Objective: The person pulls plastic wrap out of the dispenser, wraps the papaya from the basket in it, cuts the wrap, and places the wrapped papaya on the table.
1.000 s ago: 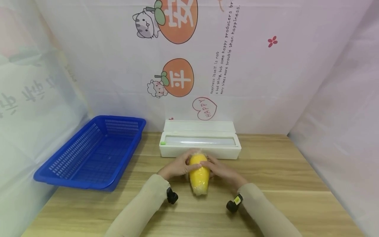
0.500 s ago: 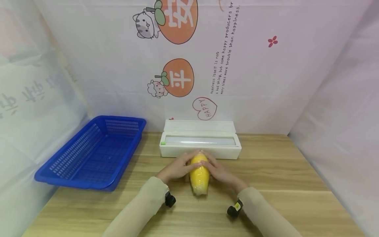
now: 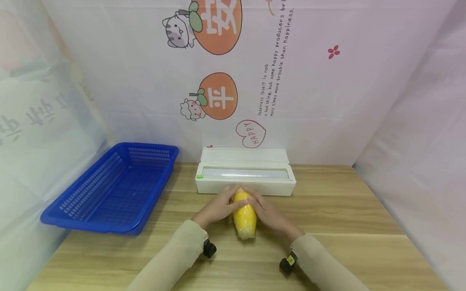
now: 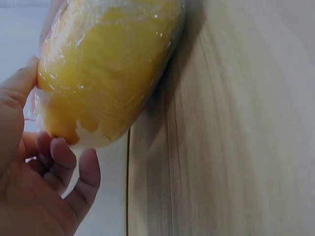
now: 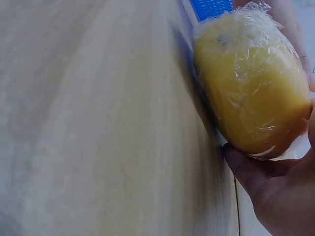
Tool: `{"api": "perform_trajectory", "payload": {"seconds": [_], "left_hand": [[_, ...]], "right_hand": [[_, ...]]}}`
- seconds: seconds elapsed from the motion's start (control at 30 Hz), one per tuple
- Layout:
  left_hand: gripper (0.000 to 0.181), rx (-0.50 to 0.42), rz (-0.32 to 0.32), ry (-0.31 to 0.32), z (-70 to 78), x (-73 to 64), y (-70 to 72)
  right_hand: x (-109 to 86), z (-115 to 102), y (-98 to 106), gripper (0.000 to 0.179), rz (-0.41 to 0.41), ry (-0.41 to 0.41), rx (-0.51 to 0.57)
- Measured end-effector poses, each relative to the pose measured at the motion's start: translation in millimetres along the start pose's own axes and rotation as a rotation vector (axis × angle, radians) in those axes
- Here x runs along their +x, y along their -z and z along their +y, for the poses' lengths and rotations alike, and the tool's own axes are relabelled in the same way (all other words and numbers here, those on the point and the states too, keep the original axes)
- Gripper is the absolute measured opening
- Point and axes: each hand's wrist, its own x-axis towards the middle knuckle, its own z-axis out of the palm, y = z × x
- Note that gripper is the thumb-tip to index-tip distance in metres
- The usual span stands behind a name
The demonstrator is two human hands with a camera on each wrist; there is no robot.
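Observation:
An oblong yellow fruit (image 3: 244,220) wrapped in clear cling film lies on the table, one end pointing toward the person. From its left side my left hand (image 3: 217,206) holds it, thumb laid across the top. Opposite, my right hand (image 3: 270,212) grips the other side, its thumb also on top, and the two hands meet at the far end. In the left wrist view, fingers (image 4: 63,160) curl at the end of the shiny wrapped fruit (image 4: 110,69). Loose film bunches at the fruit's near end (image 5: 236,29) in the right wrist view.
Just behind the hands stands a white cling film dispenser (image 3: 245,186) with its lid raised and a green slider at its left. A blue plastic basket (image 3: 154,202) sits at the left. Printed cloth walls (image 3: 309,101) enclose the wooden table (image 3: 346,210).
Both hands have closed in around the far end of the fruit, covering the film that showed there. The fruit stays in nearly the same place.

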Motion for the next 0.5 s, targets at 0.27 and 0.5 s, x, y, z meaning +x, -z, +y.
{"api": "perform_trajectory", "payload": {"seconds": [0.27,0.5], "left_hand": [[0.072,0.096,0.052,0.066,0.3,-1.6,-4.5],[0.066,0.133,0.120,0.015,5.1,-2.1,-8.1]], "right_hand": [[0.2,0.3,-1.1,0.048,-0.005,0.023,0.026],[-0.4,1.9,-1.8,0.049,0.006,0.027,-0.003]]}}
